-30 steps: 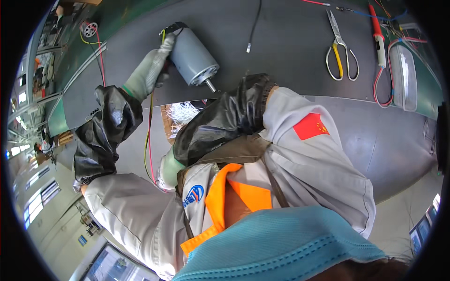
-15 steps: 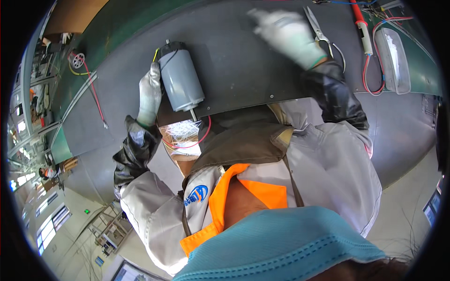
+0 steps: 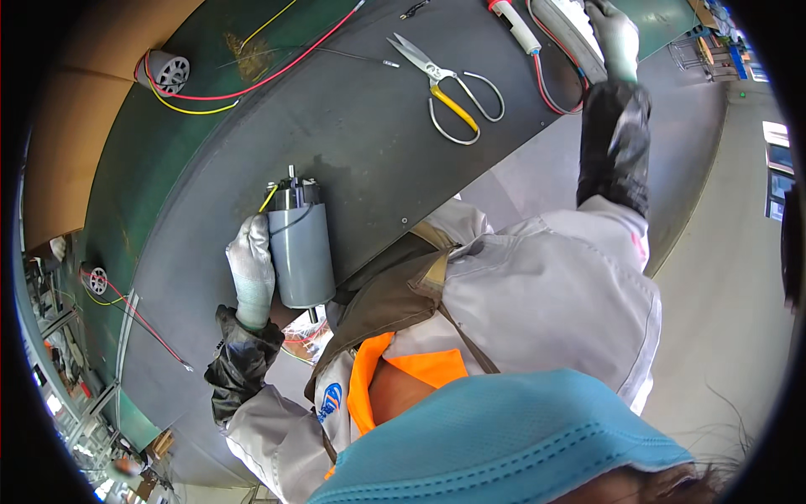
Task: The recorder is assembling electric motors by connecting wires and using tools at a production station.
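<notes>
A grey cylindrical motor (image 3: pixel 302 256) stands on the dark work surface near its front edge, its shaft ends pointing away from and toward me. My left hand (image 3: pixel 252 256), in a white glove, is against its left side. Its fingertips are closed on a short yellow wire (image 3: pixel 269 198) at the motor's far end. At the upper right, my right hand (image 3: pixel 616 35), also gloved, reaches over a clear plastic tray (image 3: pixel 567 35) with white contents. Its fingers look slightly apart, partly cut off by the picture's edge, with nothing visible in them.
Scissors (image 3: pixel 453 102) with a yellow-wrapped handle lie open beyond the motor. Right of them is a red-and-white handheld tool (image 3: pixel 516 27) with a cable. Ring-shaped motor parts (image 3: pixel 170 74) with red and yellow wires lie at the left. Cardboard (image 3: pixel 80 126) borders the far left.
My right hand has moved from above the surface to the tray. The view has turned to the right, shifting everything in the picture. My left hand stays at the motor.
</notes>
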`<action>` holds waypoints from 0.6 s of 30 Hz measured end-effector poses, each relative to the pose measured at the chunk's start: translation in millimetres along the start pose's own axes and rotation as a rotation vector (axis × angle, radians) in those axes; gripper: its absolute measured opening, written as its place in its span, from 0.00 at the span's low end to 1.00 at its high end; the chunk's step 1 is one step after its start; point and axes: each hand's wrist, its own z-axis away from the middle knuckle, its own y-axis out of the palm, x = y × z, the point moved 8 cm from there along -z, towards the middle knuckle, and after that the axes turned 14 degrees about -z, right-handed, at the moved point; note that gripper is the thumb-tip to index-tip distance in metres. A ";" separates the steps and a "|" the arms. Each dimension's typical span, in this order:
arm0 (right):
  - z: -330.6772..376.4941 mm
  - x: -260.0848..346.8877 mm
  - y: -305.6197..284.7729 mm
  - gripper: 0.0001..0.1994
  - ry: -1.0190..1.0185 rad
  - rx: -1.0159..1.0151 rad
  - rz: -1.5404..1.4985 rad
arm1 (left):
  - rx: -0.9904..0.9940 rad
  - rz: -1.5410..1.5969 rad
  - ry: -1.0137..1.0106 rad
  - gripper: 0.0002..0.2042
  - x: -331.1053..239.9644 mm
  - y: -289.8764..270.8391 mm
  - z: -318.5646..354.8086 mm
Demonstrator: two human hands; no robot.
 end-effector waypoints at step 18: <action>-26.9 -38.6 70.2 0.10 -0.233 0.044 0.229 | 0.175 0.548 -0.417 0.21 -0.9 20.9 20.3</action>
